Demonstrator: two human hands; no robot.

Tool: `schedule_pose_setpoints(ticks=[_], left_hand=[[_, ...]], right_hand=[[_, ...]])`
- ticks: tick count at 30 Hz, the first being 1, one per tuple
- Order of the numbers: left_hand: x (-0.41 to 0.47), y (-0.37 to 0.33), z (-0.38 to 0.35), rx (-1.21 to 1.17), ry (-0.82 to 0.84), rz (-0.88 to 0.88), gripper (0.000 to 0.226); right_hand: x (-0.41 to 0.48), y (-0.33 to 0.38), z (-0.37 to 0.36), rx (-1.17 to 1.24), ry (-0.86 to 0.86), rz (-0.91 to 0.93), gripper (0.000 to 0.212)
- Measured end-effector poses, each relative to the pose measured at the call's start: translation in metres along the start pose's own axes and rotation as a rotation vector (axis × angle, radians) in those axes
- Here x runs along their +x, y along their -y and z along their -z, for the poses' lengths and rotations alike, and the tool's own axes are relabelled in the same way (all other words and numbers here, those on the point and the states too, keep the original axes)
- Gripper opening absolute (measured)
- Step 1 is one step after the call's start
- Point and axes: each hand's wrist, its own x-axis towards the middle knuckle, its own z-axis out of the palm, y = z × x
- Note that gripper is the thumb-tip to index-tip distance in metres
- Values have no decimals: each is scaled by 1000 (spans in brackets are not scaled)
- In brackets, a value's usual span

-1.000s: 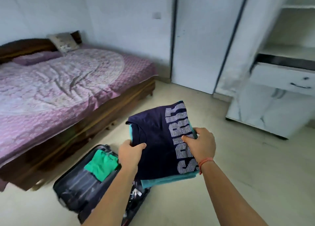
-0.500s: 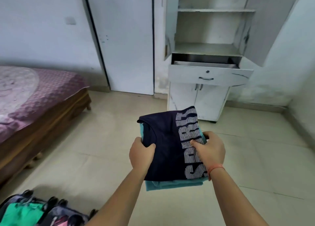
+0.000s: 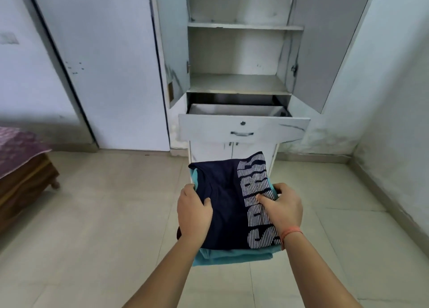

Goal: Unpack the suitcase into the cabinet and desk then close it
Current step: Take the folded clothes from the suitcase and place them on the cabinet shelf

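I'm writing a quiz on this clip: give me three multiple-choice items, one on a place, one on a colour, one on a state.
1. Where is the folded clothes stack?
A. in the drawer
B. held between both hands, short of the cabinet
C. on the bed

2. What colour is the garment under the navy shirt?
A. teal
B. red
C. yellow

3. What state is the cabinet's drawer in?
A. pulled open
B. shut
C. removed

Answers:
1 B: left hand and right hand grip its sides above the floor.
2 A: the teal garment shows below the navy one.
3 A: its front juts out of the cabinet.
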Motion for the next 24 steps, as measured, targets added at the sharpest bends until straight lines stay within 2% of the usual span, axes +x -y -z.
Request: schedule_pose_setpoints(ticks=[5,10,14,19,24], left_hand=[[120,-47,-43,28,10,-130,47],[232,-123,-76,6,7,-261,51],[327,-187,-96,-35,-60,-383,46],[448,-266,-117,-67,-188,-494,45],[557,-345,-142,-10,-259,-559,45]], right_hand=[[114,26,-31,30,-106,-23,25],[234,71,-30,53,-227,60,26],[337,111,-29,129,-313,146,23],[476,168,-32,269,-347,265,21],[603,226,-25,297,-336,348,18]])
